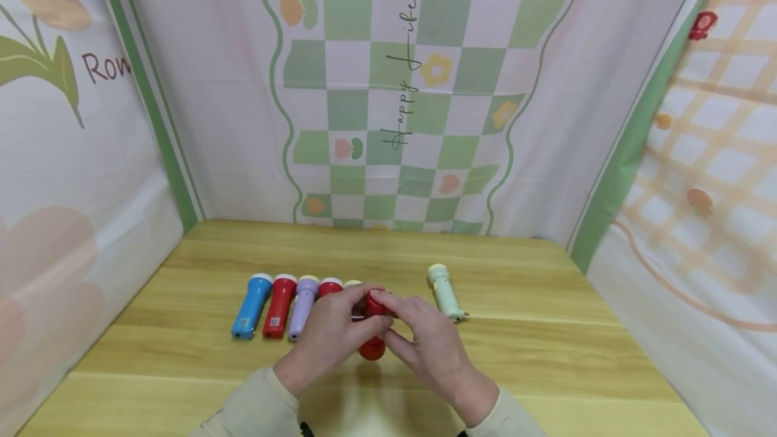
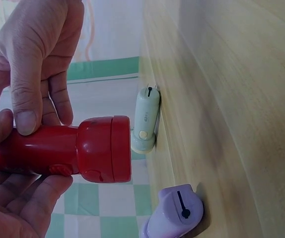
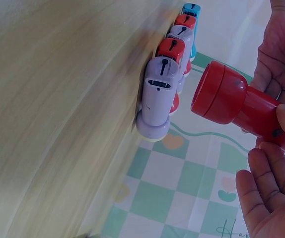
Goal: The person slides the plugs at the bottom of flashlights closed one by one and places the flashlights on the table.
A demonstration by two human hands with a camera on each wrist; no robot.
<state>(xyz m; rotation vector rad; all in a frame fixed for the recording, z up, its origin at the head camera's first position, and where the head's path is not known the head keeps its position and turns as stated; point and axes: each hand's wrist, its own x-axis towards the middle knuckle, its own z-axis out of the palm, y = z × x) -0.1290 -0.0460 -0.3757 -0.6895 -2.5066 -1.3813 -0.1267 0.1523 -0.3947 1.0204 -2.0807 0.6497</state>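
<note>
A red flashlight [image 1: 373, 351] is held above the table between both hands, its wide head pointing down. My left hand [image 1: 332, 321] grips the barrel; its fingers curl beneath the red flashlight [image 2: 53, 151] in the left wrist view. The right hand [image 1: 432, 339] pinches near the tail end, a finger on top and the thumb against the side. In the right wrist view, the tail of the red flashlight [image 3: 256, 111] is partly covered by fingers. Beyond the right hand lies a mint-green flashlight [image 1: 445, 292] with metal prongs out at its end.
Left of the hands, a row holds a blue flashlight [image 1: 251, 307], a red flashlight [image 1: 280, 305], a lavender flashlight [image 1: 303, 305], another red flashlight [image 3: 171, 48] and another lavender flashlight [image 3: 157, 96]. They lie on the wooden table [image 1: 546, 356]. Printed curtains [image 1: 231, 86] surround it.
</note>
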